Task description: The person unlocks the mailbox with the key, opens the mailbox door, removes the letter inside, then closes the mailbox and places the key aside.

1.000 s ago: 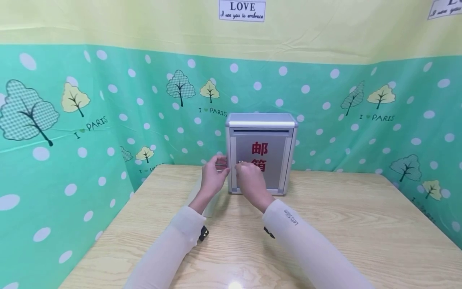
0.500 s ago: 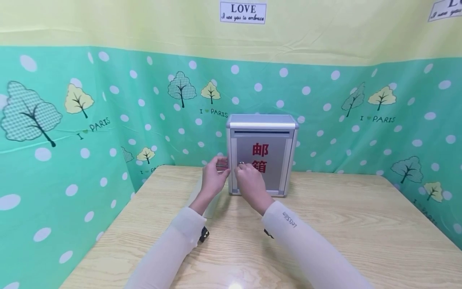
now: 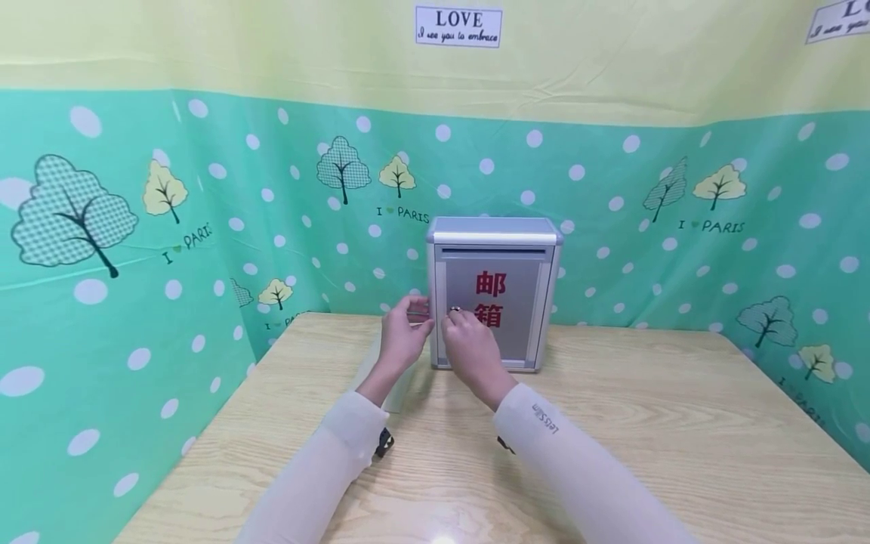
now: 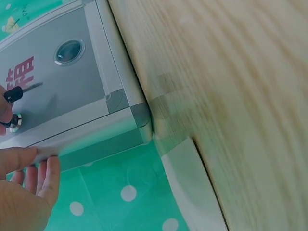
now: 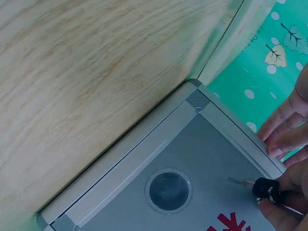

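Observation:
A silver metal mailbox [image 3: 519,302] with red characters and a slot near its top stands upright on the table, door closed. At the left of its door, my right hand [image 3: 473,351] pinches a key at the lock [image 4: 17,124]. A second key [image 5: 264,187] with a black head hangs out from the ring, its blade clear of the door in the right wrist view. My left hand [image 3: 401,336] touches the mailbox's left side edge, thumb toward the front and fingers along the side. The key's blade in the lock is hidden by my right fingers.
A pale flat strip [image 4: 187,187] lies on the wooden table [image 3: 632,423], partly under my left forearm. A round window [image 5: 168,191] sits low in the door. A green dotted curtain [image 3: 598,204] hangs behind and on both sides.
My right hand has turned slightly at the lock, and more metal shows above its fingers. The left hand stays at the edge. The head view has tilted up a little.

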{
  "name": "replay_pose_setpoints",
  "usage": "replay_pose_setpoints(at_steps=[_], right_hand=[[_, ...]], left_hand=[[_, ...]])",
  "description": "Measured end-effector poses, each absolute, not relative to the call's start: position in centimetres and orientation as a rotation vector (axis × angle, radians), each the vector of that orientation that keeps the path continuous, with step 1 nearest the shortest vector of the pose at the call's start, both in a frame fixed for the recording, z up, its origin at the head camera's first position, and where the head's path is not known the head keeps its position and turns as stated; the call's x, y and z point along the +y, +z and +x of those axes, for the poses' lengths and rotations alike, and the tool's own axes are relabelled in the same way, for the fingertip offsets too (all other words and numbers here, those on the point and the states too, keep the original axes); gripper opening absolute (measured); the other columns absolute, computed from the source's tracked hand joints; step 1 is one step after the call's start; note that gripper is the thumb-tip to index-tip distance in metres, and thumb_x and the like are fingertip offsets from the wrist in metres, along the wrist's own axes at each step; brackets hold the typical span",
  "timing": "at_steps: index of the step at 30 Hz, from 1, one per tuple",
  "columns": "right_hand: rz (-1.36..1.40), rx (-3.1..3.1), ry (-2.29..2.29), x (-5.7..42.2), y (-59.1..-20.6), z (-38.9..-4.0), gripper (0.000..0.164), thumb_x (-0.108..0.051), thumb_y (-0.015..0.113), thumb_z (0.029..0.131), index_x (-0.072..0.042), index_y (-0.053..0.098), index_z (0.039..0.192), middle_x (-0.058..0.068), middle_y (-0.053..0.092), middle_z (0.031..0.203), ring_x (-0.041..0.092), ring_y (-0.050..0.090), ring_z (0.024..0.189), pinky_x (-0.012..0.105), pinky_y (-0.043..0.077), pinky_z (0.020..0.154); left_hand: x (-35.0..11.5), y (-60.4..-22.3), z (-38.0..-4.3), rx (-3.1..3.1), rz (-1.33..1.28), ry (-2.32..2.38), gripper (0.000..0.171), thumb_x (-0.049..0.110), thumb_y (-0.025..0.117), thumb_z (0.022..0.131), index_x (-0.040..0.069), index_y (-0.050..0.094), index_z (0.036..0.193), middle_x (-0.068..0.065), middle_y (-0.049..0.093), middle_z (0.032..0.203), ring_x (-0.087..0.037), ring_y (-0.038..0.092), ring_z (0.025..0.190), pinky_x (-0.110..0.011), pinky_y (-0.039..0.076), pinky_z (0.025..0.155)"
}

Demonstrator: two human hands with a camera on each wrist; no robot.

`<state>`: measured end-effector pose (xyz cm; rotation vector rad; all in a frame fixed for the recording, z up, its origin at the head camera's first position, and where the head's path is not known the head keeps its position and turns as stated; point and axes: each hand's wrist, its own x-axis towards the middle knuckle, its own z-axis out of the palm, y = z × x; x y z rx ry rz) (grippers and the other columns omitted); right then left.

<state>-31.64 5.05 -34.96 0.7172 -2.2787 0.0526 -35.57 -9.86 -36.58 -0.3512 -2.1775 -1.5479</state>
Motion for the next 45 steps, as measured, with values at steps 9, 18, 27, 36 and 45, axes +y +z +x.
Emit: replay_pose_setpoints(at_steps=[9,18,27,36,45], right_hand=[[0.664,-2.301,0.031,4.6,-35.1,-31.3,0.023,0.003,0.075,0.088,0.001,0.074,0.112,0.018,0.073,0.115,0.030,0.070,0.108,0.032,0.063,0.084],[0.630,-2.331,0.034,4.3,-34.9,-31.0,0.026,0.002,0.075,0.089,0.000,0.073,0.115,0.019,0.072,0.118,0.030,0.069,0.110,0.033,0.062,0.087],[0.614,-2.337,0.057,4.1,-35.0,-30.8,0.026,0.002,0.075,0.088,0.001,0.073,0.114,0.020,0.072,0.118,0.031,0.069,0.111,0.034,0.062,0.088],[0.609,-2.318,0.085,4.1,-35.1,-30.6,0.025,0.004,0.075,0.088,0.002,0.073,0.113,0.020,0.072,0.118,0.032,0.069,0.110,0.034,0.062,0.087],[0.602,-2.309,0.122,4.1,-35.2,-30.3,0.024,0.005,0.073,0.088,0.002,0.073,0.113,0.020,0.072,0.116,0.031,0.069,0.110,0.034,0.062,0.087]], left_hand=[[-9.9,-36.5,-35.6,-2.176,-0.361,-1.534,0.036,-0.007,0.073,0.089,0.000,0.063,0.123,-0.017,0.071,0.111,-0.031,0.071,0.102,-0.030,0.063,0.085],[-9.9,-36.7,-35.6,-2.169,-0.374,-1.520,0.036,-0.008,0.073,0.089,-0.001,0.063,0.123,-0.017,0.071,0.110,-0.031,0.072,0.101,-0.030,0.063,0.085],[-9.9,-36.6,-35.5,-2.179,-0.364,-1.516,0.037,-0.008,0.073,0.089,0.000,0.063,0.124,-0.017,0.071,0.110,-0.031,0.072,0.101,-0.031,0.063,0.085],[-9.9,-36.5,-35.5,-2.176,-0.361,-1.518,0.037,-0.008,0.073,0.088,-0.001,0.063,0.124,-0.017,0.071,0.109,-0.032,0.072,0.101,-0.030,0.063,0.085],[-9.9,-36.6,-35.5,-2.170,-0.364,-1.532,0.039,-0.009,0.073,0.087,0.000,0.063,0.124,-0.018,0.071,0.110,-0.032,0.072,0.101,-0.029,0.062,0.085]])
